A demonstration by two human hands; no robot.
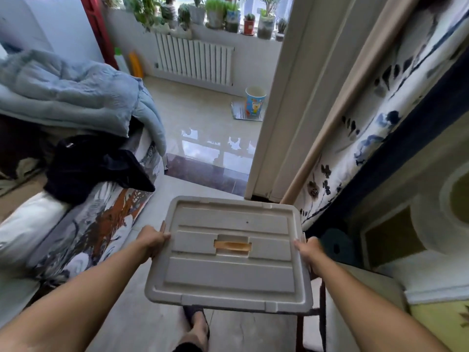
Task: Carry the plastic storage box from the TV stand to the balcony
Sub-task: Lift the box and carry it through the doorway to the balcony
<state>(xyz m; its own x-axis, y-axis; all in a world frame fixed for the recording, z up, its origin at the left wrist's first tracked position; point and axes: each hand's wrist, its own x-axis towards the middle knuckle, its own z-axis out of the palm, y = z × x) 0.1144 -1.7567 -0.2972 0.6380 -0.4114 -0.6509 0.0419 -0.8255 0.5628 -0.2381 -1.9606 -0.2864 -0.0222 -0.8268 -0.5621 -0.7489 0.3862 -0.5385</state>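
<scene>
Grey plastic storage box (229,252) was carried, left hand (151,240) and right hand (310,251) each in closed grip on its sides; balcony doorway (215,171) at twelve o'clock remained uncrossed.

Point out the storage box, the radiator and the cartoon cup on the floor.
storage box (229,252): head view, on the lid's recessed centre handle.
radiator (195,60): head view, on its middle fins.
cartoon cup (255,101): head view, on its printed side.

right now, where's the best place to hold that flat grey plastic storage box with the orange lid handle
By the two short side rims, one hand from each side, as the left hand and right hand do. The flat grey plastic storage box is wide and level, so opposite edges probably balance it better than the small orange lid handle.
</scene>
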